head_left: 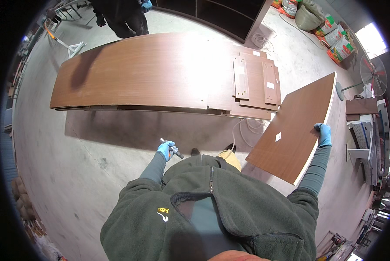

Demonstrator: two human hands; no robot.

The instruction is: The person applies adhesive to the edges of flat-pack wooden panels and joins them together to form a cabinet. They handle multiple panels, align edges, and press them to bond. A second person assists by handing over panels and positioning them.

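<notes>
My left hand (164, 150), in a blue glove, is closed around a short grey-and-black hand tool (175, 151), whose exact kind I cannot make out. It is in front of my waist, apart from the boards. Over on the right, my gloved right hand (324, 134) grips the pale long edge of a brown wood-grain panel (297, 126). The panel is tilted, with a small white label (278, 137) on its face and its far corner near the stack's right end. Ahead lies a long stack of brown boards (138, 69), with smaller drilled pieces (241, 78) on its right end.
Beyond the stack, a person in dark clothes (121, 17) stands near a dark open cabinet (221, 17). Pale hose (249, 130) loops across the floor by the stack. Filled bags (334, 37) lie at the far right, near a standing fan (372, 74). A shelf unit (362, 148) stands right.
</notes>
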